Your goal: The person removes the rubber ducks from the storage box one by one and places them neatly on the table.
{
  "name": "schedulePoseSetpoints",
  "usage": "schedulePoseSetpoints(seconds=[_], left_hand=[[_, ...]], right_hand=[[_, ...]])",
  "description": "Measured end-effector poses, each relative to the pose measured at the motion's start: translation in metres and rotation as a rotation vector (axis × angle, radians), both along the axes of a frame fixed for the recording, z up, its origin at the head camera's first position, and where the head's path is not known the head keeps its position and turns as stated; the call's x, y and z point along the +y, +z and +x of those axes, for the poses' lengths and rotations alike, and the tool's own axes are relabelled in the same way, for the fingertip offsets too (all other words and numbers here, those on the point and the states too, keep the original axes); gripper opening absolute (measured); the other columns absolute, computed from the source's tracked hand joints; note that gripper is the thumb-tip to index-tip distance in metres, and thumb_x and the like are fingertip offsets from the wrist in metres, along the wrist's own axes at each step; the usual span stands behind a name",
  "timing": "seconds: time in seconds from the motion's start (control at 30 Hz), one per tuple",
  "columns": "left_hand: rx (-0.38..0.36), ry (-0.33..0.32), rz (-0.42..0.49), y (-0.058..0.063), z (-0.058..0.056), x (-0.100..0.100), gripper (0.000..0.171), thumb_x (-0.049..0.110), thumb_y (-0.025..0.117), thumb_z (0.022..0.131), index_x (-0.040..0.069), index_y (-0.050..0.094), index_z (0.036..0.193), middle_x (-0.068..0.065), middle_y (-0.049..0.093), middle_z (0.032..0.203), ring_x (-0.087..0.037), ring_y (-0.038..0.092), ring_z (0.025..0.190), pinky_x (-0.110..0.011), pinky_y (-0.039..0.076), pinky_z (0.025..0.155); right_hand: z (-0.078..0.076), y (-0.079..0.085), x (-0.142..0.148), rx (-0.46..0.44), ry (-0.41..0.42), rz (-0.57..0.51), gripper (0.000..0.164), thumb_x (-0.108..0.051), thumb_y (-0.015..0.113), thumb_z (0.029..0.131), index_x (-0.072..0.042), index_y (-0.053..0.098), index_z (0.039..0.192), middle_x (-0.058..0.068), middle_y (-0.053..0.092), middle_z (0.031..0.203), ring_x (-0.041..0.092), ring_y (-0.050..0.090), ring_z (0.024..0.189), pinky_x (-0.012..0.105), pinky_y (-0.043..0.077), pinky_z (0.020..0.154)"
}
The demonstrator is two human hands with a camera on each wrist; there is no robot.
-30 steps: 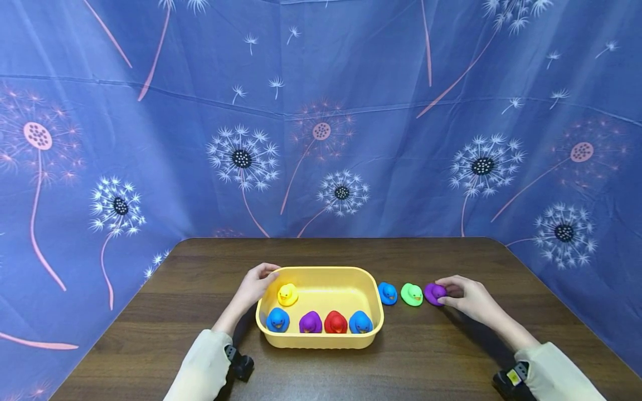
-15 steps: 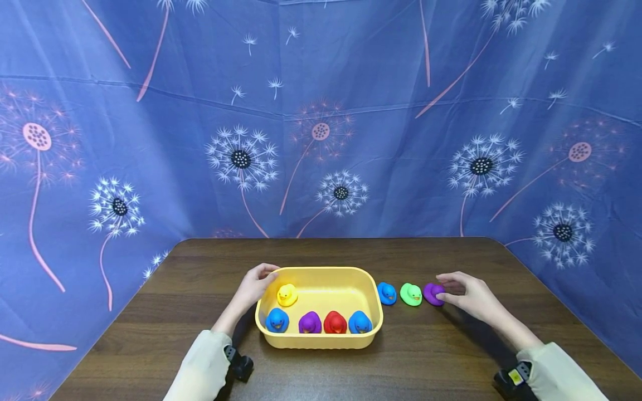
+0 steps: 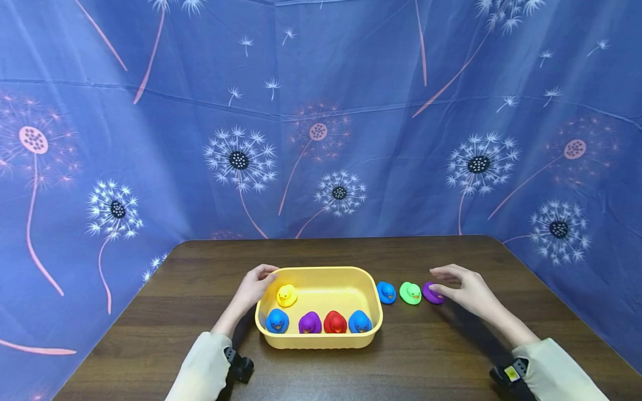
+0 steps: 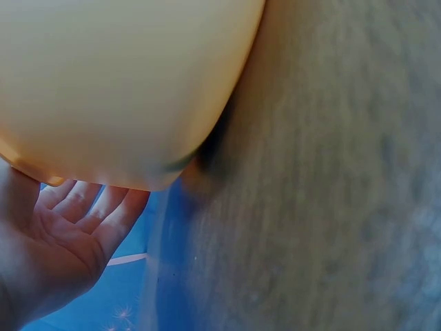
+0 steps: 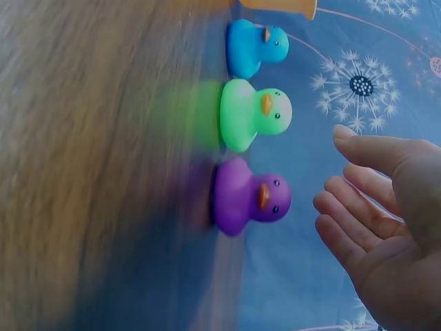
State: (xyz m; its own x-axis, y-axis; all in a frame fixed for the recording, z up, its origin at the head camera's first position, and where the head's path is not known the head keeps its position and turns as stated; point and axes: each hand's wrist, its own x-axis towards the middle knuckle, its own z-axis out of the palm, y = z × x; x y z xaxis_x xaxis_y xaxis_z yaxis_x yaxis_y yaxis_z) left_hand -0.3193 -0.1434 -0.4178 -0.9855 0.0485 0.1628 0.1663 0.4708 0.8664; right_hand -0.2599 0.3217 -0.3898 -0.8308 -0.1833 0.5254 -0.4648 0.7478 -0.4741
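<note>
A yellow plastic tub (image 3: 321,341) stands on the table. My left hand (image 3: 253,287) holds its far left corner; in the left wrist view the thumb is on the near side of the rim and the fingers reach behind. Right of the tub, a blue rubber duck (image 3: 386,292), a green rubber duck (image 3: 410,293) and a purple rubber duck (image 3: 431,294) sit in a row. My right hand (image 3: 463,287) hovers by the purple one. In the right wrist view a gap separates its loosely bent fingers from the purple duck (image 5: 241,196), and nothing is held.
Inside the tub sit a yellow duck (image 3: 287,296) at the back left, and along the front a blue duck (image 3: 277,321), a purple duck (image 3: 310,322), a red duck (image 3: 335,322) and another blue duck (image 3: 359,322). A blue dandelion-print cloth (image 3: 391,184) hangs behind the wooden table (image 3: 321,376).
My right hand has let go of the purple duck at the row's right end and lifted slightly up and off it. The left hand keeps its place on the tub.
</note>
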Motion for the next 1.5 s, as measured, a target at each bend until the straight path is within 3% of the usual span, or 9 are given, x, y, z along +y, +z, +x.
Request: schedulePoseSetpoints(seconds=[0.27,0.57,0.83,1.07,1.3,1.5], left_hand=[[-0.004,-0.005,0.002,0.000,-0.001,0.000,0.023,0.015,0.056,0.093,0.003,0.063,0.112,-0.014,0.068,0.103,-0.024,0.061,0.095,-0.037,0.050,0.083],[-0.005,0.000,-0.012,0.000,-0.001,-0.001,0.023,0.016,0.056,0.093,0.004,0.063,0.112,-0.013,0.068,0.103,-0.024,0.061,0.095,-0.038,0.050,0.084],[-0.013,-0.002,0.002,0.000,0.000,-0.001,0.023,0.016,0.056,0.093,0.004,0.063,0.112,-0.013,0.068,0.102,-0.023,0.061,0.093,-0.036,0.050,0.082],[-0.005,0.004,-0.002,0.000,0.000,-0.001,0.023,0.015,0.056,0.093,0.003,0.063,0.111,-0.013,0.067,0.101,-0.023,0.061,0.092,-0.037,0.050,0.082],[-0.014,-0.003,0.005,0.000,-0.001,0.000,0.023,0.017,0.056,0.093,0.005,0.063,0.112,-0.012,0.067,0.103,-0.023,0.061,0.093,-0.037,0.050,0.083],[-0.019,0.000,0.005,-0.001,-0.001,0.000,0.023,0.016,0.056,0.093,0.004,0.063,0.112,-0.011,0.067,0.100,-0.021,0.061,0.090,-0.035,0.050,0.080]], right_hand=[[-0.003,0.000,-0.014,0.063,-0.031,0.073,0.031,-0.019,0.079,0.074,-0.009,0.071,0.102,0.002,0.070,0.098,0.009,0.063,0.092,0.019,0.048,0.077],[-0.008,0.003,-0.032,0.008,0.036,-0.001,0.033,-0.018,0.077,0.076,-0.007,0.068,0.106,0.006,0.070,0.101,0.018,0.066,0.092,0.043,0.052,0.079],[-0.011,0.005,-0.049,-0.001,0.058,0.017,0.037,-0.023,0.076,0.078,-0.011,0.066,0.111,0.003,0.070,0.104,0.018,0.065,0.093,0.034,0.052,0.073],[-0.009,0.012,-0.067,-0.100,0.101,-0.014,0.041,-0.028,0.074,0.080,-0.013,0.064,0.117,0.003,0.068,0.112,0.023,0.064,0.099,0.032,0.053,0.074],[-0.008,0.014,-0.084,-0.079,0.152,-0.029,0.041,-0.026,0.074,0.080,-0.011,0.064,0.117,0.005,0.067,0.111,0.024,0.064,0.099,0.041,0.052,0.080],[-0.010,0.016,-0.096,-0.027,0.210,-0.036,0.038,-0.021,0.075,0.079,-0.009,0.065,0.114,0.005,0.068,0.108,0.022,0.065,0.096,0.040,0.052,0.083]])
